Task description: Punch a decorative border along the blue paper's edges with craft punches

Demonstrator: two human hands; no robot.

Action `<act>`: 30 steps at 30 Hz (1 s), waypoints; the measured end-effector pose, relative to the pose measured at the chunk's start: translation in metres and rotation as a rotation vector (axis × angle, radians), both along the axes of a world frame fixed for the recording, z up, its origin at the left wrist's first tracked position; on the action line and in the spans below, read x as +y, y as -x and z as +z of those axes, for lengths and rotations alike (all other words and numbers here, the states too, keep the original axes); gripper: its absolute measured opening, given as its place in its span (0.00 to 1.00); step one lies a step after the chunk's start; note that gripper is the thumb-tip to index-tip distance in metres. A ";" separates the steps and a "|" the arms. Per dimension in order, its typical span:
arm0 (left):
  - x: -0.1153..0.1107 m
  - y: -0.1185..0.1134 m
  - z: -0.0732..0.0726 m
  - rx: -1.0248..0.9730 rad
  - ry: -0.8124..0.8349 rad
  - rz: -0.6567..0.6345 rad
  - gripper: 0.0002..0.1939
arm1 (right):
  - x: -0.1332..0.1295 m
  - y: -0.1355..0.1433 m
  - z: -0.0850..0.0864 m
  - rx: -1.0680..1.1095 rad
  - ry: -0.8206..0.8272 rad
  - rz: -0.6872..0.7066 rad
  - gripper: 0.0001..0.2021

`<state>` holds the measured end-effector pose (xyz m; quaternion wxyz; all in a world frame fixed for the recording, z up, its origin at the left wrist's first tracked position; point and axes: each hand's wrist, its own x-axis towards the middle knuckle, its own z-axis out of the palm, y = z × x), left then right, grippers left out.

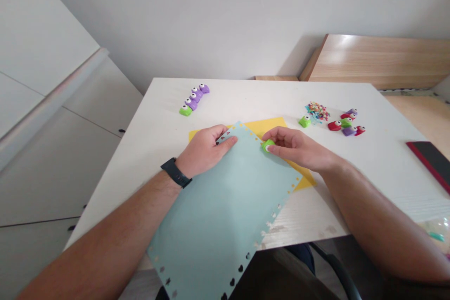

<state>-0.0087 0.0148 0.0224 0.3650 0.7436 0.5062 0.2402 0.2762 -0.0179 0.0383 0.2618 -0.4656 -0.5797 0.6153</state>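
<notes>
A light blue sheet of paper [225, 211], with small shapes punched along its edges, slants across the table's front edge. My left hand [207, 147] pinches its upper left edge, thumb on top. At its upper right edge, my right hand [293, 145] is closed on a green craft punch [267, 145] with a googly eye; the punch sits at the sheet's border. Under the blue sheet lies a yellow sheet [274, 125], showing at the back and right.
A row of purple punches [194, 97] and a green one [185, 110] stands back left. Right of the sheets are another green punch [304, 121], a heap of coloured paper bits [317, 111] and several red, purple and green punches [347, 123]. A dark red-edged object [431, 161] lies far right.
</notes>
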 end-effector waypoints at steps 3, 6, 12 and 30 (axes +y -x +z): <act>-0.001 0.000 0.001 -0.023 -0.001 -0.001 0.18 | 0.000 0.000 -0.003 -0.062 -0.040 -0.003 0.20; -0.001 0.000 0.001 -0.035 0.000 0.005 0.18 | 0.000 0.000 -0.003 -0.086 -0.070 0.001 0.21; -0.001 -0.001 0.001 -0.046 -0.005 0.012 0.18 | 0.000 0.001 0.000 -0.163 -0.060 -0.015 0.23; -0.006 -0.001 0.006 -0.042 -0.062 0.019 0.18 | -0.002 0.000 0.001 -0.274 -0.099 0.025 0.21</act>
